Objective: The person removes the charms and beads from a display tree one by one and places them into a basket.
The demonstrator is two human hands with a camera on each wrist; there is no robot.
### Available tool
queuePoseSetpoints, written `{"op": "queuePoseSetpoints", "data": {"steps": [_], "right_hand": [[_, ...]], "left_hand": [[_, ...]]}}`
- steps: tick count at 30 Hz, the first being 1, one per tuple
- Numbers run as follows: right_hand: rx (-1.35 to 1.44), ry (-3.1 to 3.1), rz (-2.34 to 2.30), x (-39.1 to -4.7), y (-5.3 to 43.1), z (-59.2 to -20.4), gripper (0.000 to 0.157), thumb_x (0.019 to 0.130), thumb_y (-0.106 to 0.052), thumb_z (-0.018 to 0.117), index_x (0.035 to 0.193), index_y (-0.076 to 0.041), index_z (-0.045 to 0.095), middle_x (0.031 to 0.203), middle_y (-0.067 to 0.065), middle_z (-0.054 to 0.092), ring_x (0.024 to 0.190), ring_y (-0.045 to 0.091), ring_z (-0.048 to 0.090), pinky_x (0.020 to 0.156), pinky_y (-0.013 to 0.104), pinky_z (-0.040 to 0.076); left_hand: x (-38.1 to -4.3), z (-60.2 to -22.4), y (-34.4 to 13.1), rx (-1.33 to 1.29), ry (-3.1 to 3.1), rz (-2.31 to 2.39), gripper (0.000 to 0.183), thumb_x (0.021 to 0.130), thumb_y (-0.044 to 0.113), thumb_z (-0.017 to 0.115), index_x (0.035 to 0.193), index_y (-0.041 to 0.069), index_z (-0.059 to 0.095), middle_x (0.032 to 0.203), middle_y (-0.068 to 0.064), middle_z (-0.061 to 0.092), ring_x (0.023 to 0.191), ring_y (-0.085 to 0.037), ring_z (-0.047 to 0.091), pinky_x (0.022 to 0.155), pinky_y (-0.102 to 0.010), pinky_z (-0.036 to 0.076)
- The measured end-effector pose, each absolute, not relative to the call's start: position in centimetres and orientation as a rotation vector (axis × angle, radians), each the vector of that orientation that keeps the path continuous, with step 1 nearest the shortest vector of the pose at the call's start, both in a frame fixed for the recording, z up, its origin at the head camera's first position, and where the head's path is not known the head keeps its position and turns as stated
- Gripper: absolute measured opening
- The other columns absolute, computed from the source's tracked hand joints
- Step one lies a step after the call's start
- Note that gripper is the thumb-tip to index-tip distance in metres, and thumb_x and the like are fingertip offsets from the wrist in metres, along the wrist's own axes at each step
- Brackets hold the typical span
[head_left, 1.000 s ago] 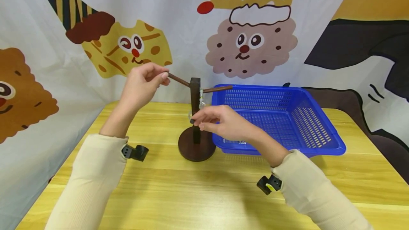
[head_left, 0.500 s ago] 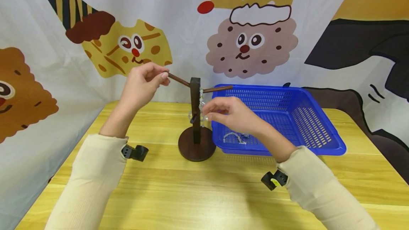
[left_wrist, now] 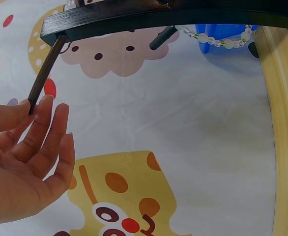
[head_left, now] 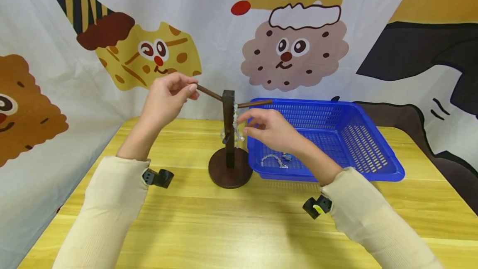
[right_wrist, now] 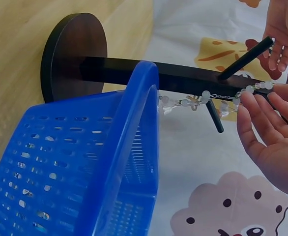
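A dark wooden jewelry stand point(head_left: 229, 128) with a round base stands upright on the table. My left hand point(head_left: 166, 96) pinches the outer tip of its upper left peg point(head_left: 209, 91) between thumb and fingertips. From the upper right peg point(head_left: 255, 103), close to the post, hangs a clear beaded bracelet point(head_left: 235, 115). My right hand point(head_left: 270, 128) is beside that strand, its fingertips touching the beads point(right_wrist: 249, 89) in the right wrist view; thumb and forefinger look apart. Other pale beads point(left_wrist: 227, 43) show past the post in the left wrist view, near a lower peg point(left_wrist: 162, 38).
A blue perforated basket point(head_left: 373, 173) stands right of the stand, close to its base. Inside lie a clear beaded bracelet point(head_left: 274, 160) and a small blue piece point(head_left: 286, 157). A cartoon-printed cloth point(head_left: 220, 45) hangs behind the wooden table point(head_left: 224, 227).
My right hand has moved from the lower front peg up and right to the hanging beads, uncovering the bracelet and blue piece in the basket. My left hand stays on its peg.
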State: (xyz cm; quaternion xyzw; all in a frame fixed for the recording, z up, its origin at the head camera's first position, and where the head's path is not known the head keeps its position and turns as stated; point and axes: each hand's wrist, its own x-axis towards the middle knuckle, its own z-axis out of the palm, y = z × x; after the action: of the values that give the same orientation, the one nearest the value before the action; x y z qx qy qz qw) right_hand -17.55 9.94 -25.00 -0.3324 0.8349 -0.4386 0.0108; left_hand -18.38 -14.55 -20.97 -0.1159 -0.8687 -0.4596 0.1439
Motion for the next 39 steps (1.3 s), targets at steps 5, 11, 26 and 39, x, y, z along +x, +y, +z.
{"op": "queuePoseSetpoints", "data": {"steps": [5,11,26,39], "right_hand": [[-1.033,2.583,-1.374,-17.84,9.75,-25.37,0.021,0.086,0.001,0.060,0.106,0.000,0.063,0.106,0.013,0.064,0.086,0.021,0.063,0.068,0.032,0.049],[-1.025,2.577,-1.357,-18.01,9.63,-25.68,0.019,0.086,0.000,0.061,0.105,-0.001,0.063,0.106,0.011,0.063,0.088,0.021,0.063,0.070,0.033,0.050],[-1.039,2.567,-1.364,-17.89,9.25,-25.70,0.006,0.086,-0.001,0.063,0.091,-0.001,0.062,0.087,0.007,0.063,0.080,0.019,0.060,0.068,0.037,0.049],[-1.035,2.581,-1.363,-17.55,9.57,-25.19,0.006,0.087,-0.003,0.063,0.093,-0.001,0.063,0.082,0.005,0.063,0.077,0.017,0.058,0.069,0.034,0.049]], "left_hand": [[-18.38,-20.91,-14.53,-0.338,-2.505,-1.325,0.022,0.095,0.016,0.054,0.108,0.002,0.064,0.090,-0.014,0.067,0.083,-0.019,0.064,0.071,-0.023,0.046],[-18.37,-20.89,-14.55,-0.341,-2.504,-1.329,0.022,0.095,0.016,0.054,0.108,0.002,0.064,0.090,-0.014,0.067,0.078,-0.009,0.062,0.071,-0.023,0.046],[-18.33,-20.79,-14.52,-0.343,-2.505,-1.321,0.022,0.095,0.016,0.054,0.108,0.002,0.064,0.090,-0.014,0.067,0.077,-0.008,0.061,0.071,-0.022,0.046],[-18.28,-20.90,-14.64,-0.353,-2.497,-1.316,0.021,0.095,0.015,0.055,0.107,0.001,0.065,0.089,-0.015,0.067,0.075,-0.006,0.060,0.070,-0.022,0.045]]}}
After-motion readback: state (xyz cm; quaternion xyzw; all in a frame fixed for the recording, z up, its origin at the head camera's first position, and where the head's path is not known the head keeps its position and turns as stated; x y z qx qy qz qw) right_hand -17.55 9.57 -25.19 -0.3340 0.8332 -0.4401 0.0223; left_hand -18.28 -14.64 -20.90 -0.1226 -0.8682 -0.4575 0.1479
